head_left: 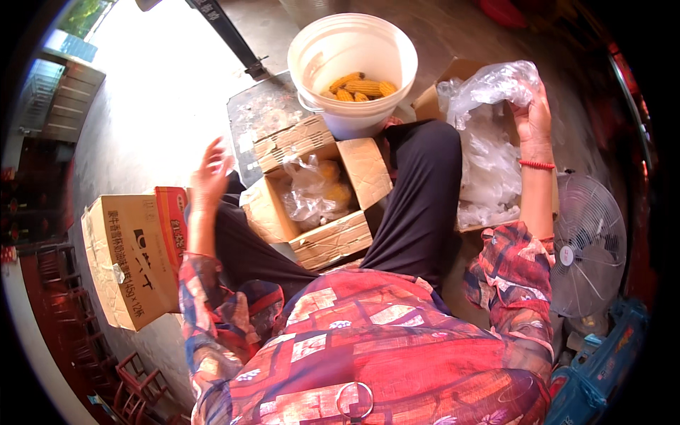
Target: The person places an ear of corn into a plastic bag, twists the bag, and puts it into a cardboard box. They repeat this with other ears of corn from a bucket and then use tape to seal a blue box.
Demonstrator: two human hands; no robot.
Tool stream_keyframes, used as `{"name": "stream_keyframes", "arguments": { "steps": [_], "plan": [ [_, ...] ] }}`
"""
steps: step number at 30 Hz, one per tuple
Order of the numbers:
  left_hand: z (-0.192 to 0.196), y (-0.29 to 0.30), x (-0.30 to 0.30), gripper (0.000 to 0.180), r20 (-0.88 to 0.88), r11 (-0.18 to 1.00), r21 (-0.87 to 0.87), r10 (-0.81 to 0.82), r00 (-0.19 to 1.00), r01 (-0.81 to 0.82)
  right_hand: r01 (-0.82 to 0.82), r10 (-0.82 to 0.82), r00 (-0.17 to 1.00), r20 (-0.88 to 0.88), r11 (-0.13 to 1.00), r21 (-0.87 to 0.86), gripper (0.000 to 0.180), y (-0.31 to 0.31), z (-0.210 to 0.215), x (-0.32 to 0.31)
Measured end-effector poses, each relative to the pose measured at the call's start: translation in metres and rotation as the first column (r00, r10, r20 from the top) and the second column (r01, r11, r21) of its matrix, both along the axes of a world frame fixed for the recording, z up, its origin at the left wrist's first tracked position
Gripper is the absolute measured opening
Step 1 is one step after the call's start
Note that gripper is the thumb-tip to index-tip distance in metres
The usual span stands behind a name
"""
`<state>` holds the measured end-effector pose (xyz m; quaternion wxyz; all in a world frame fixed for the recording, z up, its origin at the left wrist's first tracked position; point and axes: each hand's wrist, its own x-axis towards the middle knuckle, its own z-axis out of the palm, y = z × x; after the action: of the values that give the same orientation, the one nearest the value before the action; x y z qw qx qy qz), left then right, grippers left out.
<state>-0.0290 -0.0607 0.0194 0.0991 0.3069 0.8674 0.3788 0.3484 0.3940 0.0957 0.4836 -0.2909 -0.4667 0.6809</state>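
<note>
My right hand (533, 117) is raised at the right, its fingers closed on a crumpled clear plastic bag (489, 85) above a cardboard box (428, 100) filled with more clear bags. My left hand (210, 176) hovers open and empty, fingers spread, just left of an open cardboard box (358, 166) between my knees. That box holds corn cobs wrapped in clear plastic (315, 190). Beyond it stands a white bucket (352, 49) with several yellow corn cobs (360, 88) at its bottom.
A closed cardboard carton (120, 258) lies at my left. A floor fan (589, 244) stands at my right, with a blue crate (602, 368) below it. Red wooden chairs (134, 386) sit at the lower left. A grey board (256, 113) lies under the bucket.
</note>
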Motion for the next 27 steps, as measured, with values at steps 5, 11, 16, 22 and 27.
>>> {"name": "stream_keyframes", "arguments": {
  "steps": [5, 11, 16, 22, 27],
  "plan": [
    [-0.003, 0.089, 0.085, 0.107, 0.278, 0.892, 0.368, -0.377, 0.884, 0.264, -0.274, 0.282, 0.957, -0.074, 0.957, 0.098, 0.041, -0.082, 0.044, -0.084],
    [-0.007, 0.126, 0.114, 0.103, 0.514, 0.770, 0.638, -0.434, 0.740, 0.009, -0.590, 0.588, 0.780, -0.214, 0.805, 0.061, 0.048, -0.188, 0.051, -0.170],
    [-0.017, 0.093, 0.104, 0.031, 0.782, 0.758, 0.572, -0.388, 0.488, -0.313, -0.655, 0.653, 0.753, -0.083, 0.756, 0.004, 0.074, -0.212, 0.036, -0.194],
    [-0.063, 0.054, 0.099, 0.030, 0.836, 0.686, 0.542, -0.377, 0.399, -0.486, -0.738, 0.760, 0.584, 0.284, 0.643, -0.203, 0.052, -0.216, -0.058, -0.181],
    [-0.073, 0.057, 0.112, 0.026, 0.881, 0.718, 0.455, -0.279, 0.382, -0.526, -0.841, 0.705, 0.514, 0.489, 0.525, 0.128, 0.084, -0.255, -0.118, -0.169]
  ]
}}
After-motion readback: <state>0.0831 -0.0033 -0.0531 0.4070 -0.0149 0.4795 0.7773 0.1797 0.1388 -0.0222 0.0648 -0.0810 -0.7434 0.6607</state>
